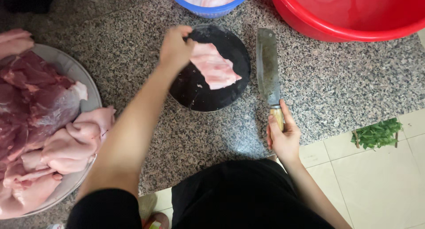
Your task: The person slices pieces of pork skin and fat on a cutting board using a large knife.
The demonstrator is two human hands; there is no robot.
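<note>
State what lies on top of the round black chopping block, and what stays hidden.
On the round black chopping block lies a pale pink slab of meat, pinched at one corner by the left hand. The block's surface beneath the meat is covered.

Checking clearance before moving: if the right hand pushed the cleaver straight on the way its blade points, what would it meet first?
The right hand points the cleaver up the granite slab. Its tip would probably meet the red basin first, possibly slipping between it and the blue basket; depth is unclear.
</note>
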